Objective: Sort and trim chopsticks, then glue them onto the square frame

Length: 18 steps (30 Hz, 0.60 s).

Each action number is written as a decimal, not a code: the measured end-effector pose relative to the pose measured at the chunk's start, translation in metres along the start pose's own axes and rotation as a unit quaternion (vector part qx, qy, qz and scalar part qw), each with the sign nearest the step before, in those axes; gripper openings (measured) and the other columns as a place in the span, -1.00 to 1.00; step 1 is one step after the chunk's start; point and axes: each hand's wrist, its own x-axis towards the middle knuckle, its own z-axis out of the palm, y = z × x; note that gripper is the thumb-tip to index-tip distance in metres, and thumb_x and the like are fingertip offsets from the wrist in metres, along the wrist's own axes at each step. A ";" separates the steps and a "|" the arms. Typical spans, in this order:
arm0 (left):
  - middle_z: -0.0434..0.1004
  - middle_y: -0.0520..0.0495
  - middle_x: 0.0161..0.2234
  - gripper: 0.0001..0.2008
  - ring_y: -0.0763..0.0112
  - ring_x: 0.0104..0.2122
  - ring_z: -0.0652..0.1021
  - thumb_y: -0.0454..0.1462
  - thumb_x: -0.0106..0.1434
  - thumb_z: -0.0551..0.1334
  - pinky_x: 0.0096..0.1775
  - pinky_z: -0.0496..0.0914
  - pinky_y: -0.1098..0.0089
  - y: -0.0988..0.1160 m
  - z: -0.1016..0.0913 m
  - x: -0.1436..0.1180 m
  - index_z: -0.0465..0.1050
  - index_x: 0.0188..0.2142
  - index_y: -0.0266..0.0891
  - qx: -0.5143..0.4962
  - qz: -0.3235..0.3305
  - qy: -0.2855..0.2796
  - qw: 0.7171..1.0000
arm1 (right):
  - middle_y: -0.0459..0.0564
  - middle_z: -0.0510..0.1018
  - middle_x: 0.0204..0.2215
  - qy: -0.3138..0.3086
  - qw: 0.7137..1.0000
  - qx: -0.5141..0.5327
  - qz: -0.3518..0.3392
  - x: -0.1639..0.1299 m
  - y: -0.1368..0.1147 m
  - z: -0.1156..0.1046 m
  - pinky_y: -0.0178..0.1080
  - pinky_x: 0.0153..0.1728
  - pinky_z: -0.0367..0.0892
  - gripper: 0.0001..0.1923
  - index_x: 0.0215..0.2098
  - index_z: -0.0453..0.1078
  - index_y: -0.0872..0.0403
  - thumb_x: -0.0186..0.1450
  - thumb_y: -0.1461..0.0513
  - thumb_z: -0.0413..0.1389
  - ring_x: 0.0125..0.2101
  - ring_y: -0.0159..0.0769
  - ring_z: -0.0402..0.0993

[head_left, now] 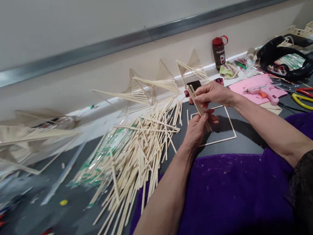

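Note:
A few thin wooden sticks (pixel 196 102), tilted and side by side, are gripped between both hands above the table. My left hand (pixel 199 129) is closed round their lower part, while my right hand (pixel 212 92) pinches them near the top end. Below the hands, a square frame of sticks (pixel 231 122) lies on the dark table, partly hidden by my hands. Just left is a large loose pile of wooden sticks (pixel 140 154), some over clear plastic packaging with green print (pixel 110 142).
Twisted stick structures (pixel 158 82) stand along the wall. A pink glue gun (pixel 264 91) rests on pink foam (pixel 238 86), near scissors (pixel 308 99). Behind are a red-lidded bottle (pixel 219 54) and a black headband-like object (pixel 287 69). Purple cloth (pixel 230 191) covers the near edge.

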 end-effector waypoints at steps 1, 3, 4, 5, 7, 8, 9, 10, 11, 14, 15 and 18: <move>0.66 -0.09 -0.41 -0.46 0.36 -0.42 0.64 0.04 -0.01 0.48 -0.23 0.50 0.36 0.000 0.000 0.000 0.58 -0.19 -0.32 0.001 0.001 -0.002 1.000 | -0.17 0.46 -0.61 0.000 1.000 -0.004 -0.004 0.000 0.000 0.000 -0.48 -0.54 0.30 -0.88 -0.39 0.55 0.17 0.23 0.24 0.26 -0.57 -0.57 0.32; 0.66 -0.09 -0.40 -0.46 0.35 -0.41 0.64 0.04 -0.01 0.48 -0.22 0.50 0.34 0.001 0.002 -0.001 0.58 -0.18 -0.31 0.004 0.005 0.000 1.000 | -0.17 0.44 -0.62 0.000 1.000 -0.010 -0.009 0.001 -0.001 0.001 -0.48 -0.55 0.30 -0.88 -0.40 0.54 0.18 0.23 0.25 0.26 -0.57 -0.56 0.32; 0.66 -0.09 -0.40 -0.46 0.35 -0.40 0.64 0.05 -0.01 0.48 -0.22 0.50 0.33 0.002 0.003 -0.001 0.58 -0.18 -0.31 0.006 0.007 0.003 1.000 | -0.18 0.44 -0.63 -0.001 1.000 -0.013 -0.011 0.001 -0.001 0.001 -0.48 -0.55 0.30 -0.88 -0.40 0.54 0.18 0.23 0.25 0.26 -0.57 -0.56 0.33; 0.66 -0.09 -0.40 -0.46 0.34 -0.40 0.64 0.06 0.00 0.47 -0.22 0.50 0.32 0.003 0.005 -0.002 0.58 -0.19 -0.31 0.010 0.012 0.009 1.000 | -0.18 0.44 -0.63 -0.004 1.000 -0.017 -0.014 0.001 -0.002 0.001 -0.48 -0.55 0.30 -0.88 -0.41 0.53 0.18 0.24 0.25 0.25 -0.57 -0.56 0.33; 0.65 -0.09 -0.40 -0.48 0.35 -0.41 0.63 0.07 0.03 0.44 -0.23 0.50 0.32 0.005 0.008 -0.004 0.57 -0.21 -0.30 0.027 0.028 0.024 0.999 | -0.18 0.43 -0.63 -0.005 0.999 -0.029 -0.029 0.001 -0.005 0.002 -0.48 -0.55 0.31 -0.87 -0.42 0.52 0.18 0.24 0.25 0.25 -0.58 -0.56 0.33; 0.65 -0.08 -0.40 -0.50 0.35 -0.41 0.63 0.08 0.06 0.43 -0.24 0.50 0.33 0.006 0.010 -0.005 0.56 -0.22 -0.30 0.039 0.038 0.031 0.998 | -0.18 0.44 -0.63 -0.004 0.999 -0.036 -0.038 0.000 -0.006 0.003 -0.47 -0.55 0.30 -0.87 -0.42 0.51 0.18 0.24 0.25 0.25 -0.58 -0.56 0.33; 0.65 -0.08 -0.41 -0.51 0.37 -0.42 0.62 0.08 0.08 0.41 -0.24 0.49 0.34 0.006 0.012 -0.006 0.56 -0.23 -0.29 0.051 0.049 0.035 0.997 | -0.18 0.44 -0.63 -0.003 0.998 -0.045 -0.047 -0.001 -0.008 0.003 -0.47 -0.55 0.30 -0.87 -0.41 0.51 0.18 0.24 0.25 0.25 -0.58 -0.56 0.33; 0.64 -0.06 -0.42 -0.52 0.39 -0.43 0.62 0.08 0.10 0.40 -0.25 0.49 0.36 0.006 0.013 -0.006 0.55 -0.24 -0.29 0.061 0.057 0.035 0.996 | -0.18 0.44 -0.63 -0.002 0.997 -0.056 -0.052 -0.001 -0.010 0.003 -0.47 -0.55 0.30 -0.88 -0.41 0.51 0.19 0.23 0.26 0.25 -0.58 -0.56 0.33; 0.63 -0.05 -0.44 -0.53 0.40 -0.45 0.61 0.08 0.11 0.39 -0.27 0.48 0.37 0.006 0.014 -0.006 0.54 -0.25 -0.29 0.066 0.060 0.032 0.995 | -0.18 0.44 -0.63 -0.001 0.996 -0.067 -0.053 -0.002 -0.012 0.004 -0.46 -0.55 0.29 -0.88 -0.41 0.51 0.19 0.23 0.26 0.25 -0.58 -0.55 0.33; 0.61 -0.05 -0.47 -0.58 0.42 -0.48 0.59 0.05 0.18 0.35 -0.31 0.46 0.37 0.004 0.014 -0.004 0.52 -0.28 -0.30 0.066 0.057 0.021 0.996 | -0.16 0.45 -0.64 0.004 0.995 -0.095 -0.034 -0.006 -0.020 0.005 -0.42 -0.55 0.30 -0.90 -0.42 0.52 0.19 0.22 0.28 0.25 -0.59 -0.52 0.35; 0.61 -0.05 -0.46 -0.61 0.42 -0.48 0.59 0.02 0.21 0.34 -0.31 0.46 0.37 0.003 0.013 -0.003 0.52 -0.27 -0.30 0.069 0.061 0.023 0.995 | -0.15 0.45 -0.63 0.012 0.995 -0.100 -0.027 -0.007 -0.023 0.005 -0.41 -0.54 0.31 -0.91 -0.42 0.53 0.18 0.22 0.29 0.26 -0.58 -0.51 0.36; 0.59 -0.02 -0.46 -0.70 0.45 -0.48 0.58 -0.06 0.28 0.29 -0.29 0.45 0.37 0.002 0.012 -0.001 0.52 -0.24 -0.28 0.087 0.083 0.030 0.992 | -0.12 0.48 -0.61 0.037 0.993 -0.110 -0.008 -0.010 -0.030 0.008 -0.38 -0.53 0.33 -0.95 -0.41 0.56 0.16 0.19 0.30 0.28 -0.57 -0.48 0.40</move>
